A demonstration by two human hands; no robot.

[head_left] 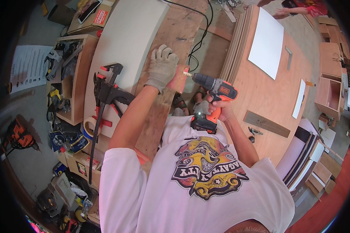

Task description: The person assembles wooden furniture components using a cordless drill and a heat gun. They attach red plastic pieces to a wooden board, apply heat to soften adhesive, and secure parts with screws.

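gripping an orange-and-black cordless drill [215, 90], bit against plywood edge [179, 79]

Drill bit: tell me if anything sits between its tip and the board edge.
Nothing visible does. The drill in the right hand points its bit at the board edge; the gloved left hand presses just above.

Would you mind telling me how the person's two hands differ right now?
The left hand wears a grey work glove; the right hand is bare. The left hand lies flat on the wooden board, while the right hand is wrapped around the grip of the orange and black drill. Both are at the board's edge.
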